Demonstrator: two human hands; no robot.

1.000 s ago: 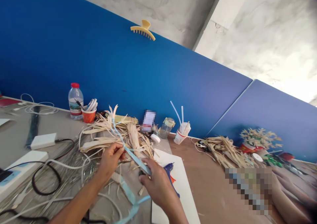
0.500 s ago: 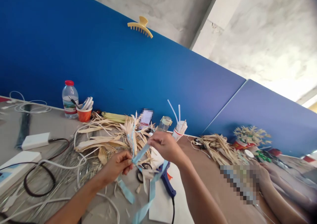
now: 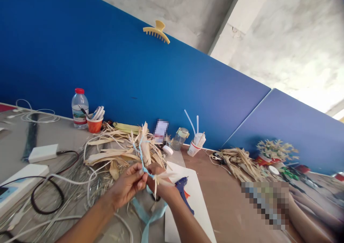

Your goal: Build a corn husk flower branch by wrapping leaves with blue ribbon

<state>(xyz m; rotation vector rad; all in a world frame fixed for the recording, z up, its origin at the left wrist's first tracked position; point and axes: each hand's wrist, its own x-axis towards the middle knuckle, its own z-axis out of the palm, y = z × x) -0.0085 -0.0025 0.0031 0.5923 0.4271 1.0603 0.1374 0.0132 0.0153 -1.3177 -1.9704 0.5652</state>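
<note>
Left hand pinches the blue-wrapped stem, long axis pointing toward the tabletop's back edge; whether the half-hidden right hand grips, I cannot tell.

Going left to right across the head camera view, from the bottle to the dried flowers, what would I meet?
Red-capped plastic bottle, orange cup, left hand, right hand, blue glue gun, white paper cup, dried flower arrangement.

The right hand hides its own fingertips, so no reading that grip, and nearly all of a black thing beneath. The ribbon runs out of shot at the bottom! Along the bench's back edge, blocks blot the phone; nearer the front, more swallow a co-worker's hand.
</note>
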